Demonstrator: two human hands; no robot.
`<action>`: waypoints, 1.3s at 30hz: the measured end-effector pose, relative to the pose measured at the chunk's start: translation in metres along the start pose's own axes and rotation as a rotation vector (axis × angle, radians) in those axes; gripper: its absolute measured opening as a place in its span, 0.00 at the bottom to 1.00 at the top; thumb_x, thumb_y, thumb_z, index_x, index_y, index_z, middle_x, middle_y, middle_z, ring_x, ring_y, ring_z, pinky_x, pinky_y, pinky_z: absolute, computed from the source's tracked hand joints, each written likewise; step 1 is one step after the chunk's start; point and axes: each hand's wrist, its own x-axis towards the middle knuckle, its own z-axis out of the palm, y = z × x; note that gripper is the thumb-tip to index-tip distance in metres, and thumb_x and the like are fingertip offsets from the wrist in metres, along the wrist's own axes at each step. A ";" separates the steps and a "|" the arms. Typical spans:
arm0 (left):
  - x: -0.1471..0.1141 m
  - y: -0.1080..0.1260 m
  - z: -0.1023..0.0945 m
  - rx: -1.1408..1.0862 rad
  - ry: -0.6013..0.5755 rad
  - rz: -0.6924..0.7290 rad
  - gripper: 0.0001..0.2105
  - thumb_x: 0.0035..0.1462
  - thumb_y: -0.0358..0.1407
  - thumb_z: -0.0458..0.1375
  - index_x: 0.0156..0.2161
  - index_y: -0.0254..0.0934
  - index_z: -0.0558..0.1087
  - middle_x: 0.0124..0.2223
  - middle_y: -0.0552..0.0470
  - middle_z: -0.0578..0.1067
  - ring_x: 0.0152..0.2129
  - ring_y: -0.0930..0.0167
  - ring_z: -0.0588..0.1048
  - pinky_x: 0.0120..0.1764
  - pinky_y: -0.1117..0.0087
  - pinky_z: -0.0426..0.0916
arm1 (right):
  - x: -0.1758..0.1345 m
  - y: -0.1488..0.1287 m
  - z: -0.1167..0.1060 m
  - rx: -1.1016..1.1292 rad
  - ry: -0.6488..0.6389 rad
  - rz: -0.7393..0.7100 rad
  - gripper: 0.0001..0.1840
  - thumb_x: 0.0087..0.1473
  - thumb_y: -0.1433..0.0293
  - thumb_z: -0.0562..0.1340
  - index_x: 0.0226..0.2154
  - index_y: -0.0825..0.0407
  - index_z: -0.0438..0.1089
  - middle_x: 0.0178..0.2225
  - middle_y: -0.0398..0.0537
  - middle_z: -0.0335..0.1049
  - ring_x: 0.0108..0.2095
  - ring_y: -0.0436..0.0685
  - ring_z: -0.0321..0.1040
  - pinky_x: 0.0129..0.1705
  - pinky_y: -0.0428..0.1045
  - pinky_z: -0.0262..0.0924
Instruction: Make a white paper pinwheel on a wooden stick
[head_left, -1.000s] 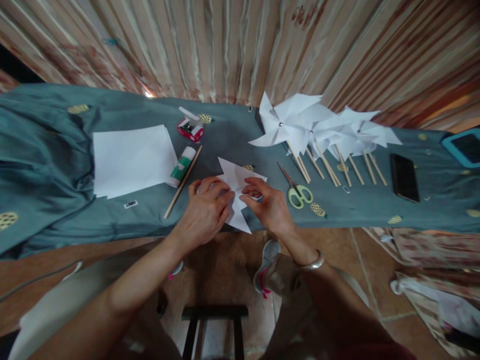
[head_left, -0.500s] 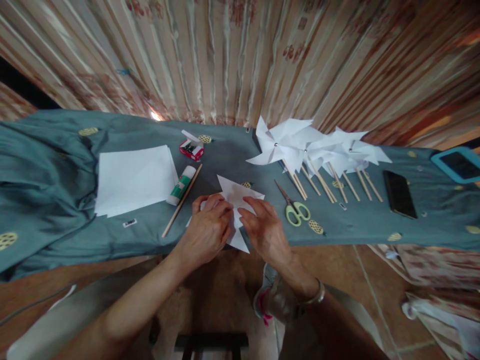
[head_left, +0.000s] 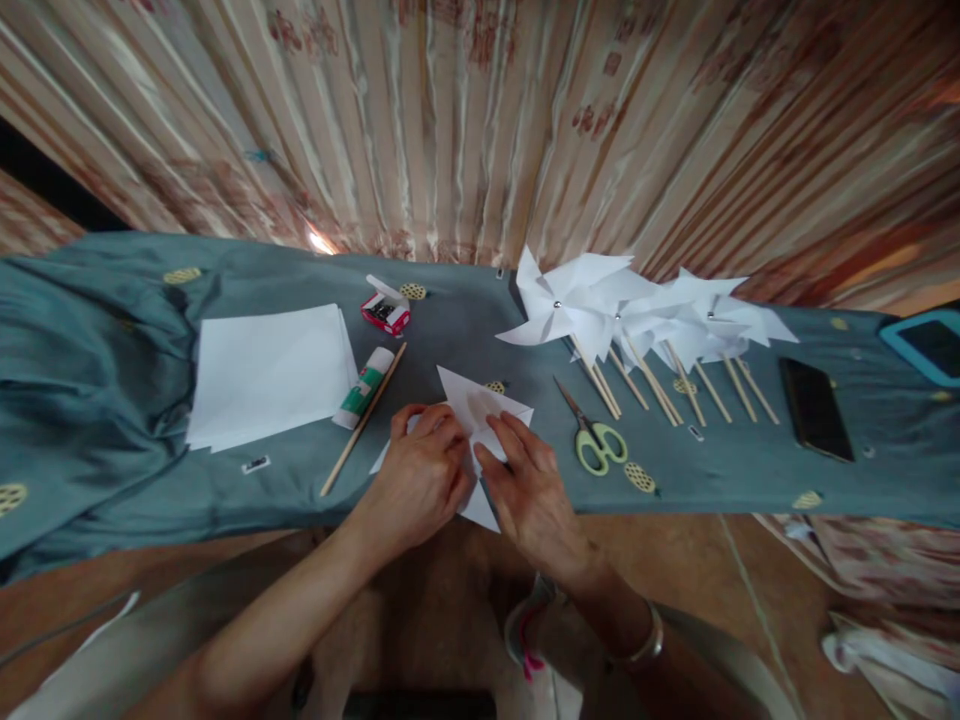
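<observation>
A cut white paper sheet point(head_left: 476, 398) with pointed corners lies at the table's front edge, partly hidden by both hands. My left hand point(head_left: 424, 460) is closed on its left part, fingers curled together. On its right part my right hand point(head_left: 529, 485) presses with the fingers bent and the thumb close to them. Left of the hands a wooden stick point(head_left: 364, 420) lies beside a green and white glue stick point(head_left: 364, 388). Scissors point(head_left: 592, 435) with light green handles rest to the right of the paper.
Several white paper pinwheels point(head_left: 585, 295) on sticks lie at the back right. A stack of white paper point(head_left: 270, 375) is at the left. An open red box point(head_left: 386, 312) of small pins stands behind the glue. A black phone point(head_left: 816, 408) lies at the right on the green cloth point(head_left: 457, 310).
The fingers of my right hand have moved down onto the paper and lie flatter. My left hand keeps its grip. The whole view has shifted slightly, with the table lower in it.
</observation>
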 end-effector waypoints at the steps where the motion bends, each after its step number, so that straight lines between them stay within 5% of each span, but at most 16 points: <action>1: 0.000 0.000 0.000 -0.001 0.000 0.001 0.09 0.58 0.31 0.52 0.34 0.34 0.75 0.39 0.44 0.75 0.47 0.59 0.69 0.52 0.52 0.56 | -0.001 0.000 -0.001 -0.002 0.003 0.000 0.17 0.62 0.74 0.52 0.52 0.52 0.65 0.61 0.60 0.58 0.64 0.67 0.47 0.55 0.64 0.58; 11: 0.007 0.001 0.000 0.011 0.015 0.017 0.10 0.56 0.31 0.51 0.30 0.35 0.75 0.35 0.44 0.75 0.45 0.59 0.70 0.50 0.51 0.58 | -0.003 -0.007 -0.007 0.102 -0.012 -0.017 0.15 0.61 0.75 0.53 0.49 0.54 0.68 0.59 0.57 0.63 0.64 0.65 0.49 0.58 0.64 0.56; 19: 0.007 0.000 0.006 0.018 0.044 0.035 0.09 0.52 0.30 0.53 0.29 0.32 0.76 0.36 0.40 0.75 0.45 0.55 0.69 0.50 0.47 0.58 | 0.019 0.038 -0.010 0.128 0.168 0.278 0.19 0.61 0.68 0.53 0.53 0.56 0.67 0.58 0.61 0.63 0.60 0.65 0.57 0.59 0.64 0.55; 28: 0.004 0.000 0.004 0.000 0.072 0.027 0.08 0.50 0.27 0.54 0.29 0.34 0.76 0.35 0.43 0.75 0.46 0.57 0.68 0.49 0.48 0.60 | 0.048 0.043 0.003 0.115 0.126 0.249 0.16 0.60 0.68 0.54 0.47 0.54 0.72 0.47 0.57 0.73 0.48 0.63 0.68 0.54 0.61 0.61; 33: 0.001 -0.002 0.002 -0.020 0.064 0.013 0.08 0.52 0.27 0.54 0.31 0.33 0.76 0.36 0.44 0.75 0.45 0.58 0.69 0.50 0.49 0.60 | 0.045 0.033 -0.003 0.099 0.177 0.268 0.12 0.58 0.68 0.57 0.39 0.52 0.75 0.53 0.58 0.68 0.51 0.65 0.65 0.55 0.63 0.58; 39: -0.002 -0.003 0.003 -0.036 0.043 0.004 0.08 0.54 0.28 0.54 0.35 0.33 0.76 0.38 0.44 0.76 0.48 0.57 0.69 0.51 0.49 0.58 | 0.024 0.020 -0.005 0.197 0.089 0.262 0.11 0.56 0.64 0.62 0.27 0.52 0.74 0.62 0.57 0.57 0.62 0.66 0.54 0.58 0.65 0.54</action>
